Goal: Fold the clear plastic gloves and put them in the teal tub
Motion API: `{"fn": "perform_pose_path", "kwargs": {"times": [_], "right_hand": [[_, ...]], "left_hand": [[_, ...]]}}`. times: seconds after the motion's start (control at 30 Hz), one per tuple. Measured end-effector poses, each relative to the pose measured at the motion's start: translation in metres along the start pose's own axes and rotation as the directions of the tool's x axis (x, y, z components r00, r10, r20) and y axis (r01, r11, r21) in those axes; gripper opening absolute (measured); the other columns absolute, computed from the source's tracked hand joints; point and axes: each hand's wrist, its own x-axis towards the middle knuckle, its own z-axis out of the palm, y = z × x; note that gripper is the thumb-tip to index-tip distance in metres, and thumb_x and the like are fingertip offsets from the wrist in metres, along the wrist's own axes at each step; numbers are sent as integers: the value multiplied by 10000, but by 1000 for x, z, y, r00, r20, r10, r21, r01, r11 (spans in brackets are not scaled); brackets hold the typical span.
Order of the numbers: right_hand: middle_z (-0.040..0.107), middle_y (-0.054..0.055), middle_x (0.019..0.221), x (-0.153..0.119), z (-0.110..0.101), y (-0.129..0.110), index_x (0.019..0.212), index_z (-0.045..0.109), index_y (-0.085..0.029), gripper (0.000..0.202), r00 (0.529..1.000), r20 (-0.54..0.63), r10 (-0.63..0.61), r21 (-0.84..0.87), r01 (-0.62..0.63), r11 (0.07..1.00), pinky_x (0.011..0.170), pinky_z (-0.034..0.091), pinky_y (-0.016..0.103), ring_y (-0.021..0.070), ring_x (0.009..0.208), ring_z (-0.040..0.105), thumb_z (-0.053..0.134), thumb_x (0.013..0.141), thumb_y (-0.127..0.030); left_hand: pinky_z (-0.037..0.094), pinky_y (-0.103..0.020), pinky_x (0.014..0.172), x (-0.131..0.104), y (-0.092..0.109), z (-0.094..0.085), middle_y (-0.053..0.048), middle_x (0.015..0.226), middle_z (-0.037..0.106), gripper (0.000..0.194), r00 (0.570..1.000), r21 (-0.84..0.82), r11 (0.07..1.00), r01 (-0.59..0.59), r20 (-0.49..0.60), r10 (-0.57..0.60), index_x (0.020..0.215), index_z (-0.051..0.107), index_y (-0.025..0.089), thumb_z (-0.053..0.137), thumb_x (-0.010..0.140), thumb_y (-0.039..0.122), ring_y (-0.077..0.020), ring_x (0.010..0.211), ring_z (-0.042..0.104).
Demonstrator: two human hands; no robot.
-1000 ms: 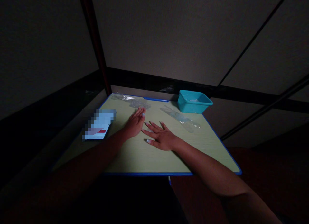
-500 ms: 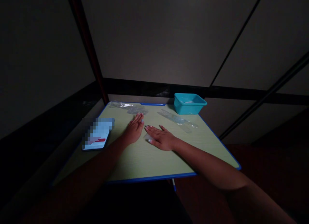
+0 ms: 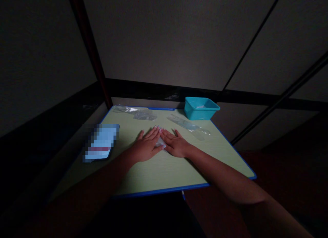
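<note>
Plastic [image 3: 160,141], a small clear piece, lies on the table [image 3: 156,176] between and partly under my fingers. I grasp nothing: my left hand [image 3: 144,149] and right hand [image 3: 178,146] are open, palms down, fingertips meeting at its far end, probably so that light film lies flat and cannot slide. I cannot tell how hard I press. Crumpled film [image 3: 145,115] sits far left, a long clear strip [image 3: 188,123] far right beside the blue basket [image 3: 201,112], and the phone [image 3: 104,139] left, all seemingly placed to leave my hands room.
</note>
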Motion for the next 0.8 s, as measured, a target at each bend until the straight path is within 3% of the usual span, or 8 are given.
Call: {"fn": "perform_pose_path", "kwargs": {"times": [0.17, 0.27, 0.37, 0.43, 0.5, 0.6, 0.67, 0.8], "right_hand": [[104, 155, 1539, 1, 2, -2, 1484, 131, -102, 646, 1000, 28, -10, -38, 11, 999, 1097, 22, 574, 250, 1422, 84, 274, 937, -416], [139, 135, 1540, 0, -1, -3, 1485, 147, -134, 613, 1000, 15, 3, 8, -3, 1000, 1084, 26, 594, 252, 1419, 99, 258, 937, -387], [309, 117, 1495, -1, -5, 4, 1412, 346, -199, 497, 989, -133, 61, 124, -44, 991, 1068, 97, 592, 251, 1377, 239, 243, 948, -345], [496, 142, 1339, -1, -9, 13, 1219, 540, -178, 409, 940, -297, 168, 179, -118, 977, 1031, 233, 541, 263, 1253, 404, 312, 937, -369], [598, 147, 1088, -1, -12, 22, 974, 628, -152, 354, 885, -372, 279, 175, -228, 958, 926, 365, 462, 271, 1064, 505, 458, 877, -447], [580, 104, 911, -2, -15, 27, 763, 629, -167, 373, 893, -278, 354, 127, -331, 935, 807, 413, 402, 257, 916, 510, 577, 791, -536], [564, 87, 889, -3, -14, 24, 744, 623, -173, 387, 921, -212, 326, 104, -310, 945, 780, 412, 379, 242, 887, 499, 599, 771, -557], [555, 81, 889, -2, -10, 13, 787, 614, -171, 357, 940, -196, 280, 80, -269, 960, 737, 401, 353, 239, 881, 482, 648, 741, -524]], "left_hand": [[68, -526, 1118, -2, 4, 6, -136, 1527, 172, 693, 999, -5, 1000, 9, 39, -8, 1466, 223, 147, 239, 919, 574, -254, 1424, 110], [75, -535, 1116, -3, 6, 4, -149, 1522, 178, 699, 998, 3, 999, 35, 44, -35, 1458, 243, 139, 270, 911, 572, -261, 1423, 116], [85, -562, 1106, -2, 5, 0, -151, 1522, 174, 671, 997, 9, 998, 59, 50, -60, 1446, 279, 142, 309, 912, 547, -274, 1422, 110], [92, -582, 1097, -1, 3, -3, -143, 1525, 175, 641, 995, 10, 996, 93, 42, -93, 1430, 316, 162, 322, 914, 541, -278, 1423, 102], [101, -596, 1089, 1, 2, -6, -138, 1527, 182, 606, 990, 9, 990, 142, 11, -142, 1411, 353, 181, 328, 919, 533, -277, 1425, 88], [116, -611, 1079, 3, -1, -8, -152, 1526, 185, 580, 979, 11, 980, 198, -51, -197, 1397, 380, 181, 354, 919, 509, -282, 1426, 68], [126, -620, 1071, 4, -3, -7, -168, 1525, 181, 598, 975, 17, 976, 216, -65, -215, 1397, 378, 175, 404, 901, 506, -294, 1425, 62], [123, -625, 1069, 6, -6, -4, -179, 1526, 171, 634, 974, 6, 975, 221, -40, -221, 1393, 382, 180, 480, 861, 511, -302, 1425, 48]]}}
